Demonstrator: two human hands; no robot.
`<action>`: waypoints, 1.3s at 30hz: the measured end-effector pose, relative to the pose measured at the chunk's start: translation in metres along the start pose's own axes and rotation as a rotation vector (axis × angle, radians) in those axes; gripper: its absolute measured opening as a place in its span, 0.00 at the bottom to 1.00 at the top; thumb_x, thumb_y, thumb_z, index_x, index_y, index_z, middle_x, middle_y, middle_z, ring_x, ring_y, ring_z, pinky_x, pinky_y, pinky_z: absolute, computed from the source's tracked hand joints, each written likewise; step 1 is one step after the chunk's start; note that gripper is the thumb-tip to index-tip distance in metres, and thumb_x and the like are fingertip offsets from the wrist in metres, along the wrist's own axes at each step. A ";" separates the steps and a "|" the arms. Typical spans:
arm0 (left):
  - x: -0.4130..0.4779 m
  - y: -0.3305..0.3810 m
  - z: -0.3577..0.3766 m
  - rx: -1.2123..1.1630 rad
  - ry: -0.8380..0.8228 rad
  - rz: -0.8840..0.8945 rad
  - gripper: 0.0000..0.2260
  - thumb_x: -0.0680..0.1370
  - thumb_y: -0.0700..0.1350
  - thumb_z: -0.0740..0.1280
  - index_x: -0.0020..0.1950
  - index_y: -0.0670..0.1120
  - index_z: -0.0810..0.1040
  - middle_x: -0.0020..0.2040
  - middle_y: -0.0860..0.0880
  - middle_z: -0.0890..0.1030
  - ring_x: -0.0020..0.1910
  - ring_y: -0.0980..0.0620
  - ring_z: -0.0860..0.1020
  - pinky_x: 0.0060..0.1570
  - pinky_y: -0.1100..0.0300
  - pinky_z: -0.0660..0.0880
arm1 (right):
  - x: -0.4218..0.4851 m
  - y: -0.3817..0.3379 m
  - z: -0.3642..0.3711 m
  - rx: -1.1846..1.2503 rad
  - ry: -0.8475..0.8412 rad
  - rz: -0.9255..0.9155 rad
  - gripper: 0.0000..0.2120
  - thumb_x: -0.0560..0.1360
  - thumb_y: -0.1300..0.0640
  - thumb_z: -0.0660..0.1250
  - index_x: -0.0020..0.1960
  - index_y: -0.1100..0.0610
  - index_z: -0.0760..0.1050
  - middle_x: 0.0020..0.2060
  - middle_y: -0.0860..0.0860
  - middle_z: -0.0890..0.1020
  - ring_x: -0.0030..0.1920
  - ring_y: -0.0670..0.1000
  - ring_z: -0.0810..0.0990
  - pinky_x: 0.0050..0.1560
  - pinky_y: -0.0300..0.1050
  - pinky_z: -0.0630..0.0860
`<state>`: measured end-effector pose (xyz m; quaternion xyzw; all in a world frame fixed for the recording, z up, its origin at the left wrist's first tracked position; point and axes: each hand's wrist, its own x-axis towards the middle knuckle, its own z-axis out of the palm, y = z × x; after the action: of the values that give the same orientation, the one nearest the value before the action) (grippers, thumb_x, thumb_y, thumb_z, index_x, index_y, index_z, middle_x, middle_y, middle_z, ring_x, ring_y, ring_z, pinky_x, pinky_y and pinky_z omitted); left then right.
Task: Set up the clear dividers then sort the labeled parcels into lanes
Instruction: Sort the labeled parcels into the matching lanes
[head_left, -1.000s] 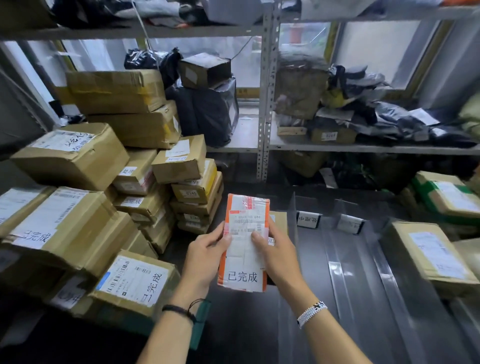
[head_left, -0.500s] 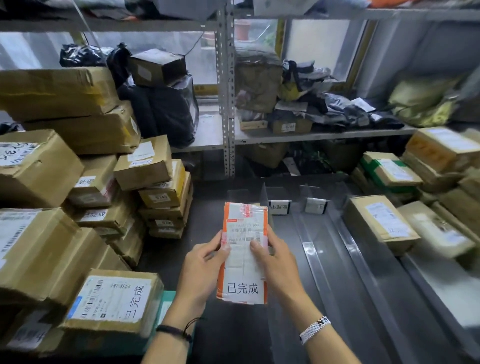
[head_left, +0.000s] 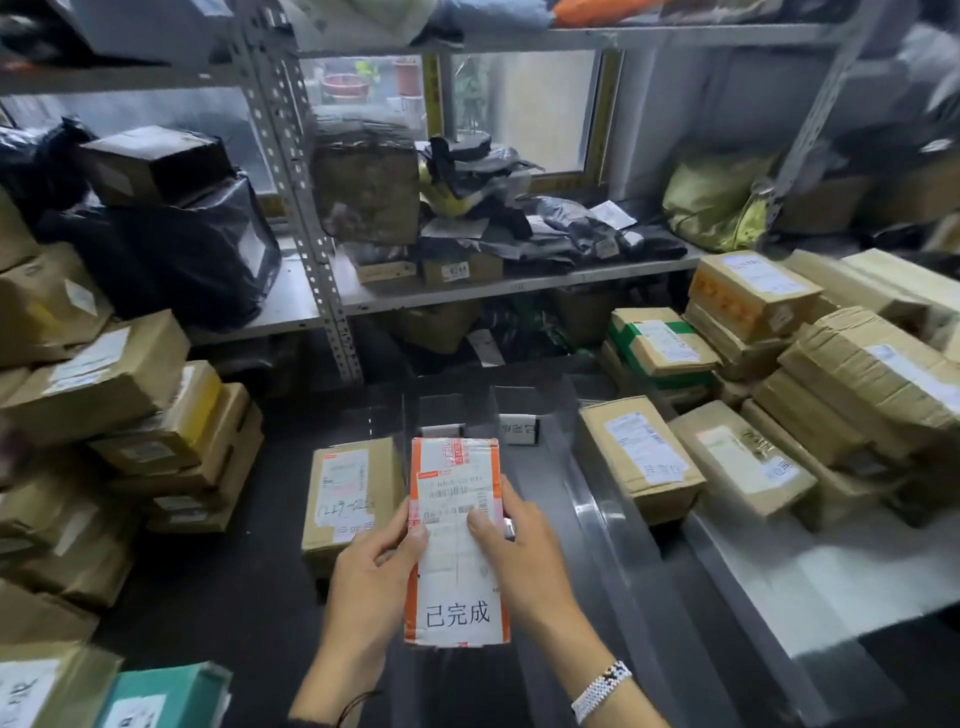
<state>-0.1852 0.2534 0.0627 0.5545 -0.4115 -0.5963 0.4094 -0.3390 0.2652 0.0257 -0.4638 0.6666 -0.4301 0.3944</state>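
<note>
Standing over the dark worktop (head_left: 234, 571), a person is holding an orange-and-white parcel (head_left: 453, 577) in both hands, its label facing up at them. The left grip (head_left: 369, 577) is curling round the parcel's left edge, with the thumb lying on the label. The right grip (head_left: 519, 556) is clasping the right edge, its thumb pressing near the barcode. Both forearms are reaching in from below; a beaded band (head_left: 601, 693) is sitting on the right wrist.

The parcel is being held above the worktop, just beside a brown box (head_left: 348, 488) on its left and near the clear dividers (head_left: 589, 501). Lanes are running away toward two small tags (head_left: 517, 430). Another box (head_left: 639, 457) is lying to the right of them. Cartons (head_left: 104, 384) are piling up on both sides. Behind, a metal rack (head_left: 467, 293) is carrying bags and boxes in front of a window (head_left: 519, 104).
</note>
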 end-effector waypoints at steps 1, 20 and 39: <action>-0.001 0.000 0.014 -0.009 0.014 -0.004 0.12 0.80 0.42 0.69 0.58 0.58 0.82 0.53 0.55 0.86 0.47 0.55 0.86 0.44 0.52 0.83 | 0.004 0.005 -0.013 -0.006 -0.012 0.000 0.19 0.73 0.31 0.58 0.63 0.30 0.70 0.55 0.42 0.81 0.51 0.46 0.84 0.49 0.50 0.85; 0.053 0.009 0.165 0.135 0.059 0.094 0.14 0.82 0.47 0.66 0.55 0.68 0.82 0.57 0.50 0.82 0.49 0.53 0.86 0.45 0.51 0.84 | 0.091 0.026 -0.135 -0.111 0.052 0.002 0.13 0.80 0.38 0.59 0.63 0.35 0.70 0.53 0.41 0.82 0.50 0.43 0.83 0.49 0.51 0.84; 0.142 -0.025 0.195 0.843 0.095 0.127 0.21 0.79 0.39 0.64 0.68 0.58 0.77 0.46 0.55 0.78 0.40 0.56 0.75 0.33 0.71 0.66 | 0.170 0.067 -0.110 -0.388 0.036 0.283 0.13 0.85 0.48 0.57 0.67 0.48 0.71 0.59 0.48 0.82 0.55 0.53 0.81 0.56 0.52 0.77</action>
<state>-0.3882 0.1342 0.0021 0.6738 -0.6331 -0.3234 0.2015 -0.5028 0.1384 -0.0235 -0.4251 0.8020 -0.2425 0.3425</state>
